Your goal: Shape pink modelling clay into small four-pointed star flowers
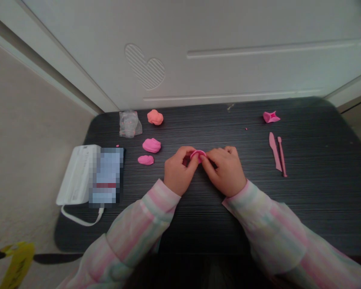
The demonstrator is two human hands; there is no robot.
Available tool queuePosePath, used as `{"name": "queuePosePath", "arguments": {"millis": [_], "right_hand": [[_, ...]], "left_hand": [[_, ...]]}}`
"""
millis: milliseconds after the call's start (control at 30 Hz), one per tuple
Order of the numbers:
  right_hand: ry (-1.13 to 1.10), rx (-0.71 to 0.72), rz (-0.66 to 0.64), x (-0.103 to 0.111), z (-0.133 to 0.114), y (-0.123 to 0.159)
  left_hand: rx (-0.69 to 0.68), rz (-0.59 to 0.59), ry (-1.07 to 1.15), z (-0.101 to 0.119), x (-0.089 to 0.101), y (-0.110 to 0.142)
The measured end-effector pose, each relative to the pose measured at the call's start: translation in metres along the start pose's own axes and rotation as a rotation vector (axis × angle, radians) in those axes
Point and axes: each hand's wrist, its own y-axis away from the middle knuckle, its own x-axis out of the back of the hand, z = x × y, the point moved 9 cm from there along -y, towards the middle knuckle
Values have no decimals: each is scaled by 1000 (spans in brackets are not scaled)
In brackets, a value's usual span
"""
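Note:
Above the middle of the dark table [198, 224], both my hands pinch one small piece of pink modelling clay [198, 153], thin-rimmed and hollowed like a little cup. My left hand [180, 168] is closed on its left side, thumb pressed inside the rim. On the right, my right hand [227, 170] grips it with thumb and forefinger. Left of my hands lie a larger pink clay lump [151, 145] and a smaller pink clay lump [146, 160]. An orange clay lump [155, 117] sits behind them.
A crumpled clear plastic bag [130, 123] lies at the back left. A white power bank [78, 174] is cabled beside a phone [108, 174]. On the right are a pink clay knife [274, 150], a thin pink stick tool [282, 156] and a pointed pink clay shape [271, 117].

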Motion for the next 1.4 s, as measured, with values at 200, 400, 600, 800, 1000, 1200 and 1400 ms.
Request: {"name": "queuePosePath", "arguments": {"millis": [200,400,600,800,1000,1200,1400], "right_hand": [[24,-32,80,10,3,1],[73,33,148,15,-4,1],[96,2,136,15,-2,2],[34,1,205,20,0,3],[21,27,248,23,-4,4],[-23,-28,208,21,1,4],[-340,13,127,20,7,4]], "left_hand": [[-43,6,-58,4,1,0],[-79,2,-75,7,0,1],[-43,1,-58,4,1,0],[-142,-2,-160,11,0,1],[-174,-18,-193,16,-2,2],[-100,-34,-100,10,-2,0],[-39,-130,39,0,-5,-5]]}}
